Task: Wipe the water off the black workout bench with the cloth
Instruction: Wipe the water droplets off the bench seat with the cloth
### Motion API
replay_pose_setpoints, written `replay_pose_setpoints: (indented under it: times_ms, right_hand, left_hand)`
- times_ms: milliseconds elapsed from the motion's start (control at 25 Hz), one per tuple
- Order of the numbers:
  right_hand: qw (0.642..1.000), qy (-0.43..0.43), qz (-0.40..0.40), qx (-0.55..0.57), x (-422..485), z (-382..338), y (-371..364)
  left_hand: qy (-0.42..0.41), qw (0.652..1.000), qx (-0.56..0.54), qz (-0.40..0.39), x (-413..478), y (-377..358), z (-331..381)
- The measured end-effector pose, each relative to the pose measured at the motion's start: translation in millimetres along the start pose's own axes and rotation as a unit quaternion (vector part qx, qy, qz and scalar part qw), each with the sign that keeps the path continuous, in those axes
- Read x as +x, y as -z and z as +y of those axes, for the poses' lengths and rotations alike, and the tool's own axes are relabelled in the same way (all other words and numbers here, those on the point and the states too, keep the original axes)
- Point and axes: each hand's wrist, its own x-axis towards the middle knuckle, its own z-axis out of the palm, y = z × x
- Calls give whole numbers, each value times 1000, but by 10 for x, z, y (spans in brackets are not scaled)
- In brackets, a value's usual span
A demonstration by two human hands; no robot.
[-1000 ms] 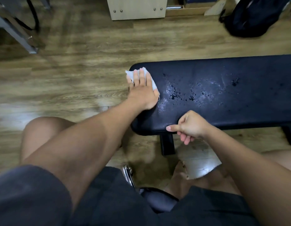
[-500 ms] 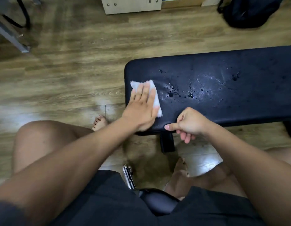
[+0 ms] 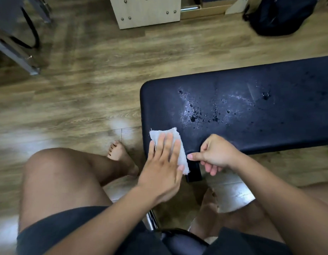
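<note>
Wooden floor [image 3: 86,92] lay under black bench [image 3: 269,85]. Black bag [image 3: 280,15] sat on floor far beyond bench. Water droplets [image 3: 196,115] were scattered mid-pad on bench. White cloth [image 3: 179,150] lay at bench's near-left corner, overhanging front edge. Left hand [image 3: 163,162] lay flat on cloth, 4 fingers straight, slightly apart. Right hand [image 3: 216,153] gripped bench front edge just beside cloth, fingers curled, thumb extended toward cloth.

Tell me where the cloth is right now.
In the head view, the cloth lies on the near left corner of the bench, flat under the left hand, beside the right hand.
</note>
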Motion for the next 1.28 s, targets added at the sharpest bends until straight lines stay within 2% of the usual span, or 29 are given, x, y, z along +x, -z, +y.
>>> replay_pose_setpoints:
  times_ms: [120, 360, 480, 600, 680, 840, 920, 1040, 1160, 1280]
  right_hand:
    - [1000, -3, -17, -2, 4, -18, 44]
    - [997, -41, -60, 12, 54, -73, 148]
    - [998, -39, -49, 17, 54, -56, 134]
    - [999, -31, -34, 20, 59, -24, 91]
    - [999, -31, -36, 16, 67, -20, 81]
    - [998, -32, -51, 5, 90, -39, 108]
    - [998, -33, -58, 3, 88, -58, 144]
    - [997, -40, -59, 0, 84, -76, 160]
    - [998, -40, -51, 2, 52, -79, 145]
    - [999, -36, -40, 0, 47, -55, 108]
  left_hand:
    - [8, 1000, 23, -2, 422, 127, -215]
    - [94, 995, 0, -35, 1733, 581, -529]
    - [80, 996, -5, -30, 1424, 481, -404]
    - [24, 1000, -8, -18, 499, 249, -173]
    - [-15, 999, 29, -11, 60, 131, -100]
    - [-5, 996, 83, -28, 538, 237, -294]
    - [27, 996, 86, -21, 1120, 401, -439]
    - [97, 993, 52, -48, 1691, 613, -562]
    - [97, 994, 47, -33, 1379, 526, -363]
    - [40, 997, 58, -13, 375, 238, -61]
